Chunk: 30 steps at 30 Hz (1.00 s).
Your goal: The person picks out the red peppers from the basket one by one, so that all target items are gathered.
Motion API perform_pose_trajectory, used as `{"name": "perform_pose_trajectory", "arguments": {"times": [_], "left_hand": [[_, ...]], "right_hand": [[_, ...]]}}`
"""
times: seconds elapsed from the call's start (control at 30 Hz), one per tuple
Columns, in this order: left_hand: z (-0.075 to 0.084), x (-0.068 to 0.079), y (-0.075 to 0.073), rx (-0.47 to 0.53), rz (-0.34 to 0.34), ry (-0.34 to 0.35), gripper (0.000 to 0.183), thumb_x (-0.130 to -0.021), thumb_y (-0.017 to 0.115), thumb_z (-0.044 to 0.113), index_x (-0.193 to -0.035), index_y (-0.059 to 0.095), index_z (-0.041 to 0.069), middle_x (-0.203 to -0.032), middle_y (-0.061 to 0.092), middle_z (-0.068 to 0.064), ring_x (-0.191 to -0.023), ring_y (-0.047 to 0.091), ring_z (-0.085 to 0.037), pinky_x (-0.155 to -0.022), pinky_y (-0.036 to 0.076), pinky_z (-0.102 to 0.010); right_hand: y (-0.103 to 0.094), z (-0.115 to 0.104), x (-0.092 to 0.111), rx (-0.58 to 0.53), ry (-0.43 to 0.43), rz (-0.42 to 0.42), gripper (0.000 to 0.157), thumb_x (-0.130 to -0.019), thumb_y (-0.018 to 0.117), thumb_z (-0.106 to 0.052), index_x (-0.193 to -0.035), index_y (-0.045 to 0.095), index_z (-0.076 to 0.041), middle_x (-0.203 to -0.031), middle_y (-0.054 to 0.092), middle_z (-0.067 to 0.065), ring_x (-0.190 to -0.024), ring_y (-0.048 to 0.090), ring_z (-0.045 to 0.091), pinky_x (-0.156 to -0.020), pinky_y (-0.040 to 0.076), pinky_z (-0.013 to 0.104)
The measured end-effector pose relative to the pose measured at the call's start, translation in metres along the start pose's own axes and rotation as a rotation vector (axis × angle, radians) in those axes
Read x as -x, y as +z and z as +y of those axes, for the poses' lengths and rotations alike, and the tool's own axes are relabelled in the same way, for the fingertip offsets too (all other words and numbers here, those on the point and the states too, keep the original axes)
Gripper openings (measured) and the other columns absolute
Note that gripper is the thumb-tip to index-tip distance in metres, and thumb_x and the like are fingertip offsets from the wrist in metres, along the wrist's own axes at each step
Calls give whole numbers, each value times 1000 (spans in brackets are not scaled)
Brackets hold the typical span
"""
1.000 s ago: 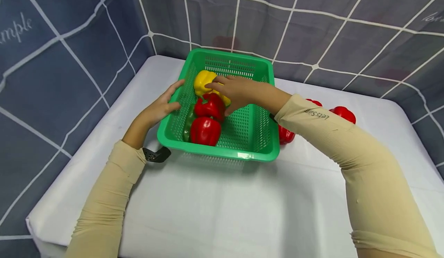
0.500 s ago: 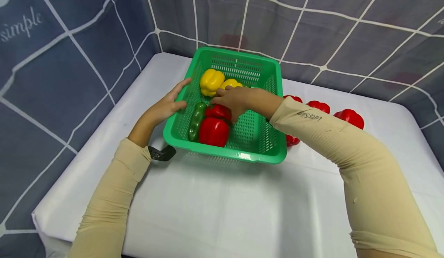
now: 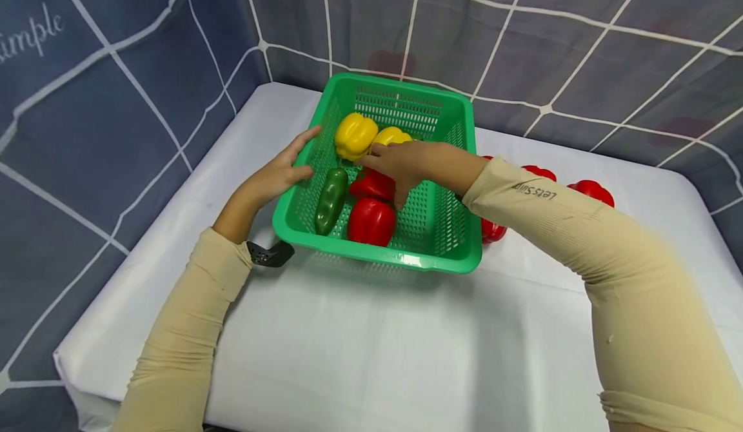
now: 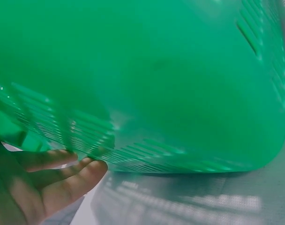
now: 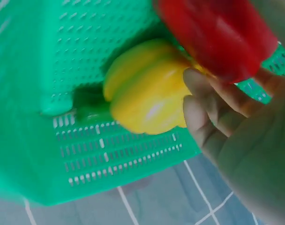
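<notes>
A green plastic basket stands on the table with bell peppers inside. My right hand reaches in from the right and grips a red bell pepper, its thumb on the near side and fingers at the back. In the right wrist view, the fingertips are beside a yellow bell pepper. A second red bell pepper lies in front. Along the left wall is a long dark green vegetable. My left hand rests with extended fingers against the basket's left side, outside it; in the left wrist view, the fingertips touch the slotted wall.
At the back of the basket lie two yellow bell peppers, the left one in full view. Several red bell peppers are on the white table to the right, partly behind my right sleeve. A dark grid-patterned curtain borders the table.
Both red bell peppers in the basket have shifted right with my right hand, opening a gap beside the long green vegetable. My left hand stays at the basket's side.
</notes>
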<state>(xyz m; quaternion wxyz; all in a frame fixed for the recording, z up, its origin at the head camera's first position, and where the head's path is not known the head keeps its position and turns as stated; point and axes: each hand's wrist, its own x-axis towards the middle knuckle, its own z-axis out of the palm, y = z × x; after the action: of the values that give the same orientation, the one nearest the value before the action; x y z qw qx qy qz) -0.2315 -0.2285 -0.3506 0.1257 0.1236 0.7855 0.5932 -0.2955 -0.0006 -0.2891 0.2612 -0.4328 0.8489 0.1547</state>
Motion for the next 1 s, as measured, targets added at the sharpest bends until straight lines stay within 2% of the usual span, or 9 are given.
{"name": "perform_pose_trajectory", "arguments": {"times": [0.13, 0.27, 0.37, 0.53, 0.6, 0.77, 0.83, 1.0], "left_hand": [[1, 0, 0, -22, 13, -7, 78, -81, 41, 4, -148, 5, 22, -152, 10, -7, -125, 32, -26, -88, 42, -21], [2, 0, 0, -18, 12, -14, 78, -82, 40, 4, -148, 4, 22, -152, 12, -9, -123, 35, -29, -82, 45, -18], [2, 0, 0, -6, 4, -14, 78, -81, 40, 4, -148, 3, 22, -151, 12, -10, -122, 36, -30, -80, 46, -16], [1, -1, 1, 4, -3, -12, 79, -81, 39, 3, -148, 2, 22, -151, 13, -10, -124, 34, -28, -83, 45, -17], [2, -1, 2, 0, -4, -11, 79, -81, 39, 3, -148, 2, 22, -152, 13, -9, -125, 33, -28, -88, 43, -22], [4, -1, 3, -16, -2, -10, 79, -81, 40, 4, -148, 2, 22, -152, 13, -9, -126, 32, -27, -91, 42, -25], [3, -2, 2, -17, -1, -9, 78, -81, 40, 4, -148, 3, 22, -151, 13, -9, -125, 32, -27, -88, 42, -21], [1, -1, 1, -13, 5, -10, 78, -81, 40, 4, -148, 4, 22, -152, 13, -8, -126, 31, -25, -91, 40, -22]], "right_hand": [[2, 6, 9, -19, 44, -48, 103, -68, 79, -30, -145, 10, -27, -137, 30, 9, -108, 48, 26, -87, 48, 39], [7, 14, 15, -80, 69, -89, 108, -70, 78, -29, -145, 1, -28, -147, 20, 12, -114, 47, 29, -93, 45, 42], [11, 18, 17, -130, 65, -96, 109, -70, 78, -27, -145, 0, -26, -147, 20, 13, -121, 42, 30, -96, 43, 44], [18, 21, 18, -170, 61, -82, 103, -70, 78, -23, -144, 7, -19, -141, 31, 12, -121, 40, 30, -97, 42, 44], [21, 23, 19, -185, 62, -68, 98, -70, 78, -23, -142, 13, -16, -136, 37, 11, -119, 42, 28, -97, 42, 42], [27, 29, 24, -216, 98, -41, 83, -72, 75, -33, -134, 25, -10, -117, 54, 9, -108, 50, 24, -93, 45, 38], [28, 31, 25, -219, 115, -37, 81, -73, 73, -39, -131, 27, -8, -112, 56, 9, -104, 52, 24, -92, 45, 36], [34, 32, 26, -228, 105, -3, 81, -73, 69, -47, -130, 28, -7, -114, 55, 11, -105, 51, 24, -93, 44, 37]]}}
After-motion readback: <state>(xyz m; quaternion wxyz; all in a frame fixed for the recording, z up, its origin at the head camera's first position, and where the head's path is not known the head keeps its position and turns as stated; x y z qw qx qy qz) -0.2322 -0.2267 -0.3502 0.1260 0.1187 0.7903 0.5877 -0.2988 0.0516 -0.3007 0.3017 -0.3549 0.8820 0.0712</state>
